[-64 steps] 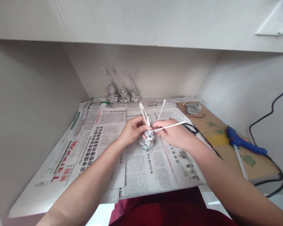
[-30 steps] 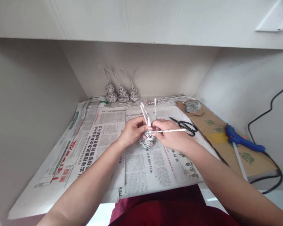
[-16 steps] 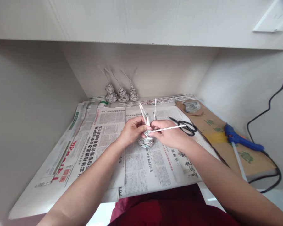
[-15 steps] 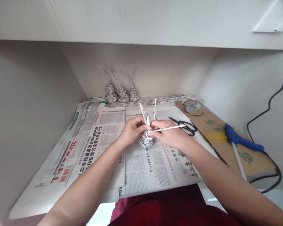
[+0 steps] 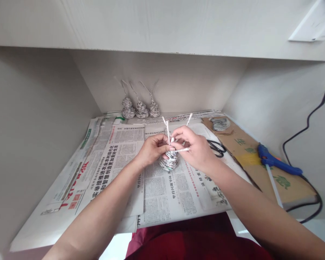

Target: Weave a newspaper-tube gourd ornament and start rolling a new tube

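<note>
A small gourd woven from rolled newspaper strips [image 5: 168, 164] stands on the newspaper-covered surface, between my hands. My left hand [image 5: 155, 148] is closed around the upper left of the gourd, thumb pressed at its neck. With fingers bent in a pinch, my right hand [image 5: 192, 144] grips a paper strip [image 5: 182, 149] at the upper right of the gourd. Other strip ends [image 5: 168, 130] point upward out of the top. My fingers hide much of the upper weave.
Three finished-looking woven gourds [image 5: 142, 110] stand along the back wall beside a bundle of thin paper rolls [image 5: 178, 117]. Black scissors [image 5: 217, 147] lie partly behind my right hand. A blue glue gun [image 5: 278, 160] with a black cord rests on cardboard [image 5: 246, 144] at right.
My right hand has risen slightly and turned, now partly covering the scissors. The strip that stuck out to the right is now mostly behind its fingers. My left hand stays nearly still.
</note>
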A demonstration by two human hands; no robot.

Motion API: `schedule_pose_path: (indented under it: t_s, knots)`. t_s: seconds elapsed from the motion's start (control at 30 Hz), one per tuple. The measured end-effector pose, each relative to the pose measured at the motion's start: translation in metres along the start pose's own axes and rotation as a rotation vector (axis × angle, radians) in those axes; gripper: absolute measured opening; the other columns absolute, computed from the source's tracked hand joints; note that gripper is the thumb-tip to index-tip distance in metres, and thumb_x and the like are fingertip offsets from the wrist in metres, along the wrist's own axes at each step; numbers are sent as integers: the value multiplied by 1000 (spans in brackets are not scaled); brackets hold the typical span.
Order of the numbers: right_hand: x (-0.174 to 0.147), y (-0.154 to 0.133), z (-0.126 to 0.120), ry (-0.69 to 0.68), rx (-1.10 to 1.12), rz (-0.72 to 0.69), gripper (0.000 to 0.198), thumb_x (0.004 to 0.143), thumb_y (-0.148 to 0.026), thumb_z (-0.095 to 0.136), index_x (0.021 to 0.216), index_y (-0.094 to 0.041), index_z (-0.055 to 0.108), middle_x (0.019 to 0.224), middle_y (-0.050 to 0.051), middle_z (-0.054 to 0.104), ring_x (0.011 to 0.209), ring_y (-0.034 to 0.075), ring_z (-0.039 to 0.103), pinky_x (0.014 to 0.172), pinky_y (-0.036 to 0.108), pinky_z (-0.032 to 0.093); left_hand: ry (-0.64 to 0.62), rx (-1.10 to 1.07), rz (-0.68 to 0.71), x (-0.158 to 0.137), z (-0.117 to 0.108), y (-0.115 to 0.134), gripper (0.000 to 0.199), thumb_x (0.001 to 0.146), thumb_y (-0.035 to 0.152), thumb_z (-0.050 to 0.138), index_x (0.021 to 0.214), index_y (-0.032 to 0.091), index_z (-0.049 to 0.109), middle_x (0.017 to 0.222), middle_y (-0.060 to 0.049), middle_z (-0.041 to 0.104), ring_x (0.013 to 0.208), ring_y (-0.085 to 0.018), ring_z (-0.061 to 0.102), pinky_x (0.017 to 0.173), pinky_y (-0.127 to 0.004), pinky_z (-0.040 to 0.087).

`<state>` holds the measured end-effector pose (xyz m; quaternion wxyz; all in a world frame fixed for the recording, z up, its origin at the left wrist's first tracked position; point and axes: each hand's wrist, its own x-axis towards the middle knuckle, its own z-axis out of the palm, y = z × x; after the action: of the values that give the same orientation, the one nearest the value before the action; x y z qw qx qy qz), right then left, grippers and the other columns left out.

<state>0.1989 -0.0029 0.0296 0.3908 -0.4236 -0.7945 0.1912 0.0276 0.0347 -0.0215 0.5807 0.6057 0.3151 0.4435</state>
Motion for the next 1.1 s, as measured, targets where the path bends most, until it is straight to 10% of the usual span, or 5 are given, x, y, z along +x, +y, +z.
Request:
schedule_pose_path:
  t_s: [0.6, 1.1]
  knots:
    - [-12, 11, -9, 40, -707, -251, 25, 94, -24, 51, 104, -29, 74, 114, 8, 62, 99, 26, 52, 83, 36, 45, -9, 42, 21, -1, -2, 3, 30, 77, 40, 72, 84, 13, 61, 71, 2, 56, 55, -10, 58, 47, -24, 57]
    - [-12, 3, 4, -10, -462, -94, 20, 85, -10, 50, 92, -20, 66, 86, 4, 63, 73, 15, 57, 66, 27, 41, -137, 33, 11, -1, -10, 1, 28, 75, 35, 75, 84, 12, 62, 75, -1, 61, 66, -14, 63, 54, -27, 58]
